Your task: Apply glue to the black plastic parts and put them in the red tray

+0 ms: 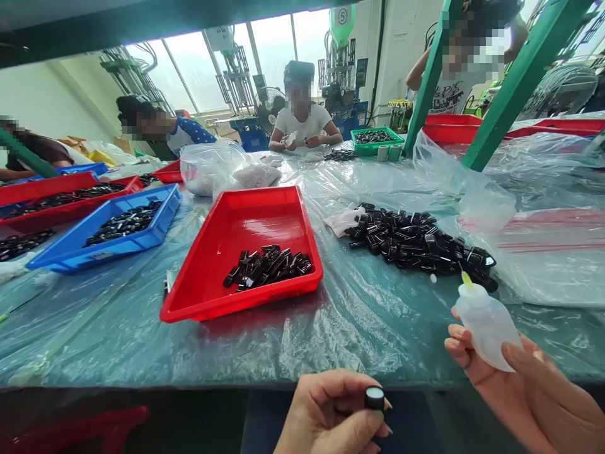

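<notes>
Plastic-covered table [359, 315] | left grip [331, 413] pinching black cap [374, 398] | right grip [529, 384] clasping bottle [486, 325] — red tray [227, 233] beyond

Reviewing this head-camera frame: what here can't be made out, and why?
- Left hand: wrist cut off by the bottom edge.
- Small black cap: its lower part is hidden by the fingertips gripping it.
- Squeeze bottle: contents unclear through the cloudy plastic.
- Black parts in the red tray: too small to make out.
- Co-workers' handwork: too far and small.

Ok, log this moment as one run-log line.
left hand: holds black cap | right hand: holds squeeze bottle, nozzle up | black parts pile ahead | red tray partly filled
</notes>
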Tool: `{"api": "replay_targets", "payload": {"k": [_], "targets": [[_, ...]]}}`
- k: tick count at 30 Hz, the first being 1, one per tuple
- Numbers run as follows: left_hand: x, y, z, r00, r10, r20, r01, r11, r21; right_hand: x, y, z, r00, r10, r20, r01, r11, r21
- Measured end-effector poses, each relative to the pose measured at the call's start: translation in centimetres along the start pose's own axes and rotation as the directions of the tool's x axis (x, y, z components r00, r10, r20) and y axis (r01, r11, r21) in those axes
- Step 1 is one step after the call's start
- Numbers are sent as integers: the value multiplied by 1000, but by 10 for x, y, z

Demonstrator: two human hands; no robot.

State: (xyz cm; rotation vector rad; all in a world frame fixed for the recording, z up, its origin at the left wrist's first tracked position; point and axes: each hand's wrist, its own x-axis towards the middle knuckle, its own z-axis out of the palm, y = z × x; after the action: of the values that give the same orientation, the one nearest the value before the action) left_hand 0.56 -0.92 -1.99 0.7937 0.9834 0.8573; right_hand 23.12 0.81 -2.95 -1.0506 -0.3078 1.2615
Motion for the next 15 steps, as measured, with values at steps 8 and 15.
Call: {"api": "replay_targets", "payload": {"k": [8,15], "targets": [[1,-9,-3,995,101,18,-103,986,131,3,-7,-10,986,-162,30,164,972,-166],[3,-10,-2,984,174,25,-176,977,119,13,-13,-19,944,-325,49,319,872,-372]]}}
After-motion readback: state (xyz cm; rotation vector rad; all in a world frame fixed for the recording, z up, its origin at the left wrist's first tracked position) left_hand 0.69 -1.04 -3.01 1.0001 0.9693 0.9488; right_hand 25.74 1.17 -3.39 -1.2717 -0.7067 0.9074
